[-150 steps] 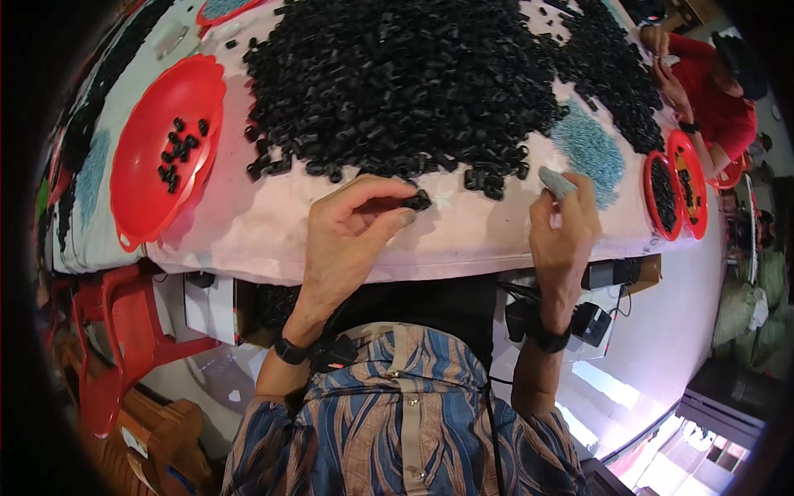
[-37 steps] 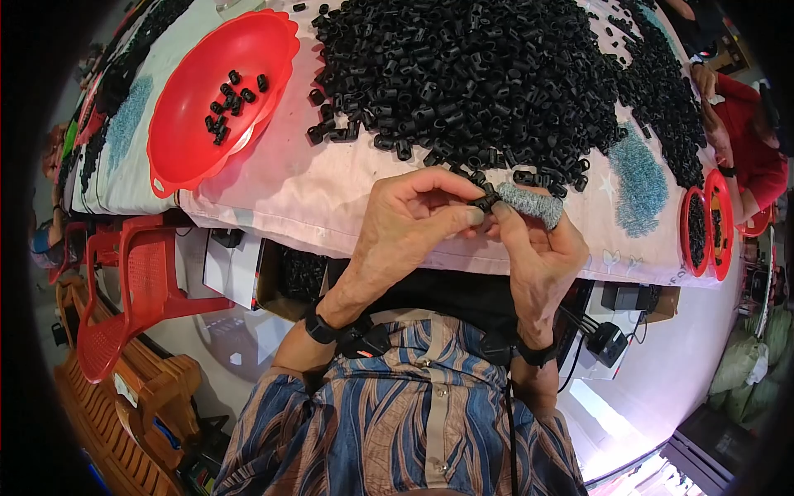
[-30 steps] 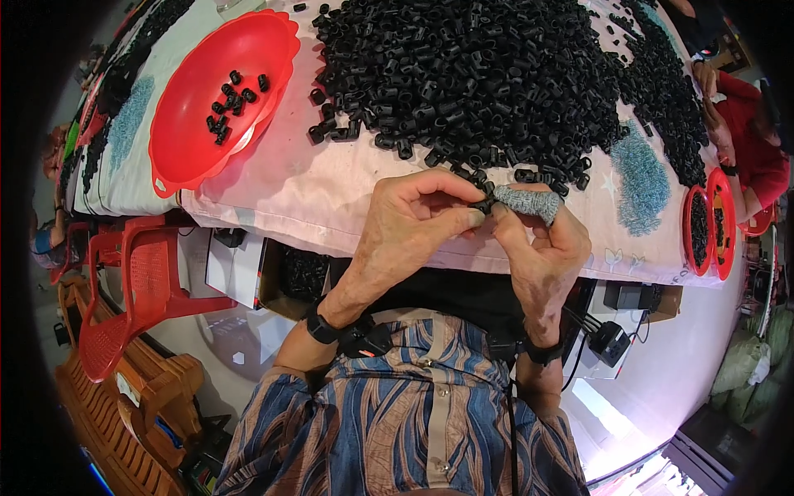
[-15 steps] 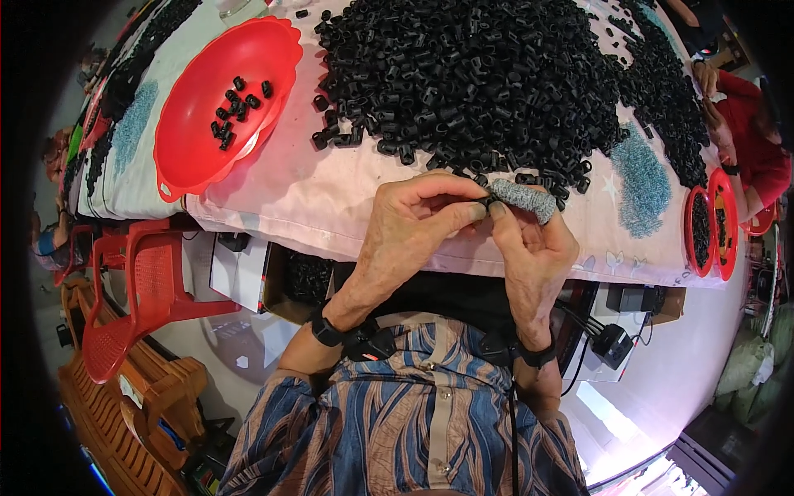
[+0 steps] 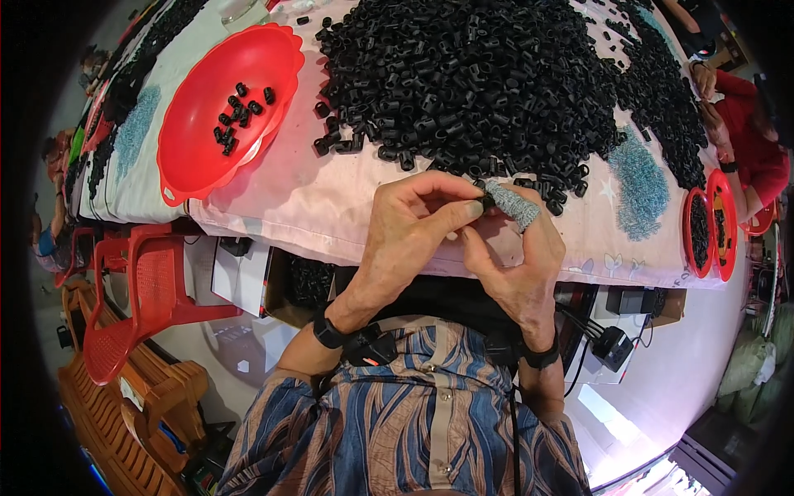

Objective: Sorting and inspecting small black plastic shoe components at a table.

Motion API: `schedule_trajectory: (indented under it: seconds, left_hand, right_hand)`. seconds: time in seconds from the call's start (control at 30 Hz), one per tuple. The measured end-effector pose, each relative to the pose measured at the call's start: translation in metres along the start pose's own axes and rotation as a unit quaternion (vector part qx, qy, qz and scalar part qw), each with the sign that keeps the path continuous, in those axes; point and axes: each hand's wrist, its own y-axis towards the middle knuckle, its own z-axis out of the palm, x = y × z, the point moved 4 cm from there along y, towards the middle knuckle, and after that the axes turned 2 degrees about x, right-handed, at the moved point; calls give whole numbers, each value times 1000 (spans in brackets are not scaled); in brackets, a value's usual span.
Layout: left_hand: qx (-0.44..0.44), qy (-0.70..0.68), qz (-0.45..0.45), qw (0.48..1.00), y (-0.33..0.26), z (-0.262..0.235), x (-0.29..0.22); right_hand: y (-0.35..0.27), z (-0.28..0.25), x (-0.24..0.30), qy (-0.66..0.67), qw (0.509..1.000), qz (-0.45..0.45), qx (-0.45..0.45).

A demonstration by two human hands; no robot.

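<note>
The left hand point(image 5: 413, 227) pinches a small black piece point(image 5: 486, 198) tight between thumb and finger. The right hand point(image 5: 517, 264), its finger in a grey sleeve point(image 5: 513, 205), touches the piece. Just beyond lies the black pile point(image 5: 480, 74). Far left sits a red bowl point(image 5: 198, 157).

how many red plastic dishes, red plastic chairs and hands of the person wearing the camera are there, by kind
round red plastic dishes: 3, one left, two stacked right
red plastic chairs: 1
bare hands: 2, left hand, right hand
total: 6
</note>
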Motion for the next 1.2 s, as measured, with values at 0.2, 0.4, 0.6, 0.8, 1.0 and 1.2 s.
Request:
schedule_trajectory:
  seconds: [0.2,0.4,0.6,0.8,1.0,1.2]
  left_hand:
    - [0,-65,-26,998,1,13,-5]
    - [20,-65,-21,997,1,12,6]
    - [-2,10,-4,1000,2,10,5]
    - [14,-50,-8,999,-1,8,8]
    - [-42,44,37,997,-14,-2,-24]
    - [-371,326,336,802,-27,-86,-94]
  right_hand:
    - [-7,1,-6,-86,994,-39,-46]
    - [-9,-1,-1,-146,983,-100,-56]
    - [-8,4,4,-189,970,-149,-26]
    - [-9,5,5,-144,982,-115,-28]
    - [-13,-13,3,-53,999,3,0]
    - [-27,-33,-23,8,987,134,-91]
